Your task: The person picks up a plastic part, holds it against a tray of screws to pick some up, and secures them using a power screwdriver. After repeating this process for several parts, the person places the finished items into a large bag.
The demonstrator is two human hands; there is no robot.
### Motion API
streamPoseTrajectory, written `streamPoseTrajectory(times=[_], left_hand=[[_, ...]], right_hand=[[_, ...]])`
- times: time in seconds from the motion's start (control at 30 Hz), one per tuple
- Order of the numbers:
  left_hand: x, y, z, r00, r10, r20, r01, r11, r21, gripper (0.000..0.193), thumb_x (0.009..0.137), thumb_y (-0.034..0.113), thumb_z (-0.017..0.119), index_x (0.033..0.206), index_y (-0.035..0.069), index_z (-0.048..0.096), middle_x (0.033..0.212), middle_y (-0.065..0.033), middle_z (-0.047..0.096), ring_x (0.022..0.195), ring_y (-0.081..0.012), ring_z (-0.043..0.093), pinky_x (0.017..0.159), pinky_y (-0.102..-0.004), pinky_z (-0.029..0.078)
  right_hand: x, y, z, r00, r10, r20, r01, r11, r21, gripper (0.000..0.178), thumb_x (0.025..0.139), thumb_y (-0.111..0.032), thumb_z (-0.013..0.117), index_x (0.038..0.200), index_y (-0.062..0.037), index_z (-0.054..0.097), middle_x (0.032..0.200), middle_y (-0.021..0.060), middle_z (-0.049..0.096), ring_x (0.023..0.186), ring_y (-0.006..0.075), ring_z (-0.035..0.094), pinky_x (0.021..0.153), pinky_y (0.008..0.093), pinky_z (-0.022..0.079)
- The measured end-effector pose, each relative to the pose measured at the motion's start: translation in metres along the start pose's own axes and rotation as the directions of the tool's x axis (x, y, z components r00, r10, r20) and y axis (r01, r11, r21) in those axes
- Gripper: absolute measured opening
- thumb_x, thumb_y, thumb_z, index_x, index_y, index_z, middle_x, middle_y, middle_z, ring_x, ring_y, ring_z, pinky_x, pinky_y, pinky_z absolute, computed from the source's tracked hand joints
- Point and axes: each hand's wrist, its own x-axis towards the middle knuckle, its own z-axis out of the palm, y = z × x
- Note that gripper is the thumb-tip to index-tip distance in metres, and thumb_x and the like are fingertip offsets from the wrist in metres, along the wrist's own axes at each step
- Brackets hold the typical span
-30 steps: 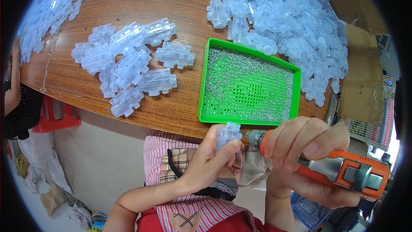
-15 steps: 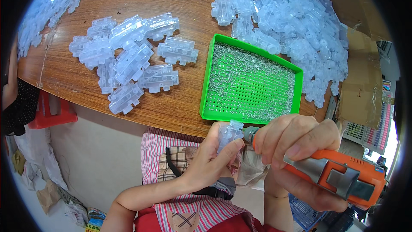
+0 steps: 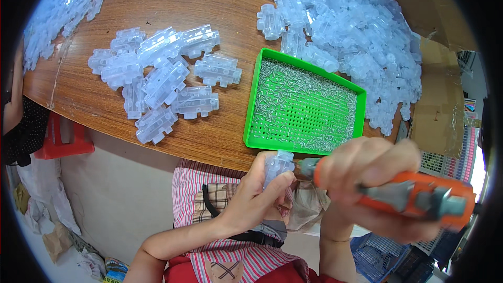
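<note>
Head camera view: the brown wooden bench (image 3: pixel 230 131) spreads beyond both grips, its far side cut off by the picture's upper edge and dark round rim. Ahead and right of the right grip, a big heap of clear plastic parts (image 3: pixel 356 26) runs out of the frame at the top, while a second heap (image 3: pixel 78 0), far ahead and left of the left grip, is cropped too. A cardboard sheet (image 3: pixel 440 89) stands beyond the right grip on its outer side. Just ahead of the grips lies a green tray (image 3: pixel 253 105); the right grip stands in the way of its near right corner. Left and ahead of the left grip, a small group of clear parts (image 3: pixel 165 81) lies overlapping.

The right grip (image 3: pixel 361 167) is wrapped round an orange power driver (image 3: pixel 427 180), both blurred, so finger detail is hard to make out. The left grip (image 3: pixel 260 195) is clamped on one clear plastic part (image 3: pixel 277 163), which sticks out past the thumb and fingers, its lower portion covered by them. The driver's nose points at this part from the right; whether the bit touches it cannot be told. Small metal pins (image 3: pixel 272 81) cover much of the tray floor.
</note>
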Motion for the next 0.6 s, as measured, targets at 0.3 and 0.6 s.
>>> streamPoseTrajectory(times=[0.3,0.6], left_hand=[[-0.02,0.017,-0.006,0.998,-0.04,-0.045,0.043,0.996,0.074,0.036,0.097,0.018,0.05,0.128,0.002,0.039,0.109,-0.0045,0.053,0.099,-0.0093,0.052,0.086,-0.0249,0.044],[-0.006,0.017,-0.008,0.992,-0.11,-0.058,0.096,0.973,-0.212,0.035,0.091,0.001,0.056,0.121,0.0,0.037,0.114,-0.0113,0.057,0.103,-0.014,0.058,0.089,-0.0279,0.049]], right_hand=[[0.002,0.042,-0.039,0.962,-0.018,-0.273,0.038,0.997,0.069,0.081,0.074,-0.073,0.056,0.097,0.0044,0.052,0.066,0.0095,0.054,0.055,0.0179,0.053,0.051,0.0319,0.045],[0.002,0.062,-0.044,0.961,-0.074,-0.267,0.088,0.995,0.041,0.079,0.078,-0.077,0.045,0.092,0.0007,0.053,0.06,0.0067,0.051,0.053,0.018,0.053,0.046,0.0314,0.044]])
